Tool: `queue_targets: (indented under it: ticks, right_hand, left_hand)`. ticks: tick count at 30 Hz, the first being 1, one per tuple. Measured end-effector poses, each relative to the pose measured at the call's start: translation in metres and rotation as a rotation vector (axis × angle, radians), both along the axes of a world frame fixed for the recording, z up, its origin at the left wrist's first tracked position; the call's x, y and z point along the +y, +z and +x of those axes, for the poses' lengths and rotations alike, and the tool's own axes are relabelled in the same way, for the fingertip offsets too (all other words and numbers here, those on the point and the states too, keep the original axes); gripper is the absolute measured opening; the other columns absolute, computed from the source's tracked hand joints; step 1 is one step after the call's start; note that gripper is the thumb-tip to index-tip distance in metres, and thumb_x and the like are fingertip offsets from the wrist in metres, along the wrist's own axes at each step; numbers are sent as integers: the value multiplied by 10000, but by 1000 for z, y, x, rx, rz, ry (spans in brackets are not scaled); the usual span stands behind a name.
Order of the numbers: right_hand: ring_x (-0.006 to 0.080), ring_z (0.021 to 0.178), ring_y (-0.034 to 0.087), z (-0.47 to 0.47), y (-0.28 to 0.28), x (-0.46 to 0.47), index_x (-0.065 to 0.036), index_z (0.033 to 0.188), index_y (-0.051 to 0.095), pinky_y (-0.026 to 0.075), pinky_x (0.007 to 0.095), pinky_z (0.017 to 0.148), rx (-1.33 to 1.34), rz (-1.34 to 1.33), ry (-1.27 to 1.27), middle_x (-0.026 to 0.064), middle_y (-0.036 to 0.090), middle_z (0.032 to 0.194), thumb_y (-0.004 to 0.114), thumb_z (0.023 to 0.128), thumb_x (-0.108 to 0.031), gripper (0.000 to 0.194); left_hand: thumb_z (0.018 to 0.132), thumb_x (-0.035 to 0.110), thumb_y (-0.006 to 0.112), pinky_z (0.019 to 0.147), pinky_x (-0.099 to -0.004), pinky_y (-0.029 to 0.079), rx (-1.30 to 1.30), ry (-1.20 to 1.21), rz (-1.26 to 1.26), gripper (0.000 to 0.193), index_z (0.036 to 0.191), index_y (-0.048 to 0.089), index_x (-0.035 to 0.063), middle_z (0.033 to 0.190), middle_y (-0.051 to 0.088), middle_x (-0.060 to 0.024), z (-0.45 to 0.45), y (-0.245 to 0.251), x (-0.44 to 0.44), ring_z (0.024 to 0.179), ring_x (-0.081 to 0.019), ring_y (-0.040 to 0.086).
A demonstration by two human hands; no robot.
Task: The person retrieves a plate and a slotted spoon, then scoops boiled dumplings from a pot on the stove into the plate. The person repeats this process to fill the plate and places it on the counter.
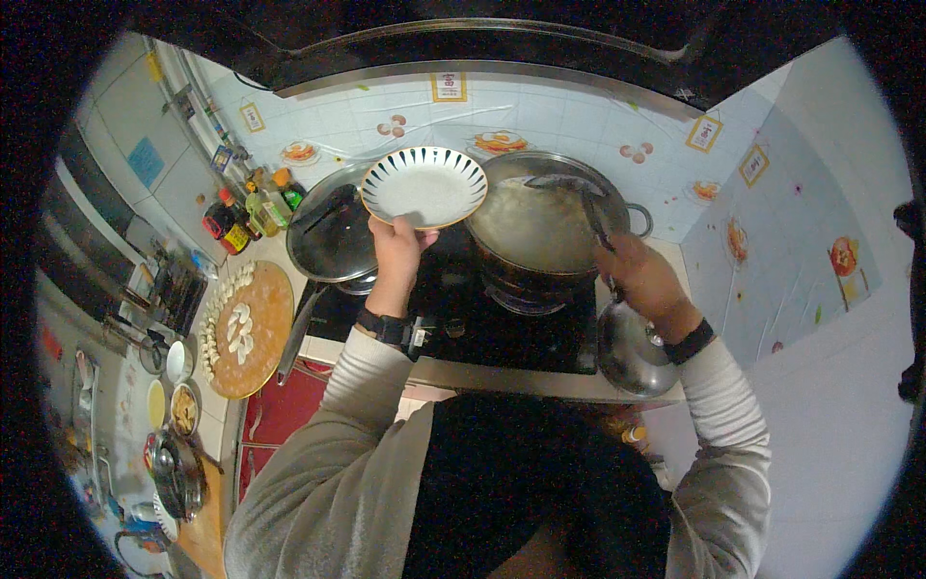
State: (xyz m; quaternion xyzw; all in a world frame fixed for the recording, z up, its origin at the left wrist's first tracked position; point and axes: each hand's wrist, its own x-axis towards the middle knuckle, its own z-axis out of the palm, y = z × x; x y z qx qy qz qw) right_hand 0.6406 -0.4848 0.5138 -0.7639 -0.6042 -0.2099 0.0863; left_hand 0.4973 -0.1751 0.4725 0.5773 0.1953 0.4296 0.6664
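My left hand (400,250) grips the near rim of a white plate (425,187) with dark radial strokes around its edge. Nothing lies on the plate, which is held up to the left of a large steel pot (542,271). Cloudy, steaming liquid (532,217) fills much of the pot. In my right hand (644,282) is the dark handle of a ladle or skimmer (597,217), whose head is at the far side of the pot. Steam and blur hide whether the head holds anything.
A lidded frying pan (336,239) sits on the left of the black cooktop (448,340). Dumplings ring a round board (268,333) farther left, near several sauce bottles (264,206). A metal lid (633,354) lies at the right. The range hood (492,72) overhangs the back.
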Motion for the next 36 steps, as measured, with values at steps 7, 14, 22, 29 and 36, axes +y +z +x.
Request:
queue_targets:
  ticks: [7, 14, 22, 29, 36]
  right_hand:
    - [269, 734, 552, -40, -8, 0, -23, 1017, 547, 480, 361, 583, -87, -102, -85, 106, 503, 791, 599, 732, -122, 307]
    - [267, 683, 550, -75, -2, 3, -44, 1013, 559, 472, 357, 544, -127, 67, -40, 89, 505, 770, 615, 772, -156, 271]
    - [276, 697, 566, -78, 8, 2, -55, 994, 591, 474, 359, 564, -29, 339, 47, 99, 551, 779, 680, 718, -87, 292]
    - [263, 723, 609, -37, 17, -11, -21, 956, 618, 494, 334, 652, 257, 774, -141, 138, 629, 852, 666, 755, -52, 209]
    - [137, 677, 593, -10, -10, -19, -4, 945, 645, 476, 246, 629, 362, 1045, -271, 87, 636, 798, 654, 804, -82, 162]
  left_hand:
    - [856, 81, 350, 580, -337, 564, 64, -3, -37, 381, 1224, 304, -7, 1099, 506, -187, -3, 4, -4, 782, -273, 606]
    - [877, 72, 347, 514, -291, 550, -29, 3, -33, 316, 1174, 330, -31, 982, 557, -190, -4, 2, -5, 678, -214, 616]
    - [860, 61, 345, 515, -301, 551, 10, -20, -24, 336, 1178, 317, -41, 989, 544, -200, -2, -5, 3, 693, -225, 612]
    - [853, 53, 343, 516, -299, 546, 19, 27, -49, 345, 1183, 304, -43, 986, 541, -202, -9, 2, -8, 682, -228, 611]
    - [871, 62, 345, 530, -310, 549, 51, -24, 24, 348, 1191, 256, -43, 1003, 533, -215, -14, -3, -2, 672, -229, 613]
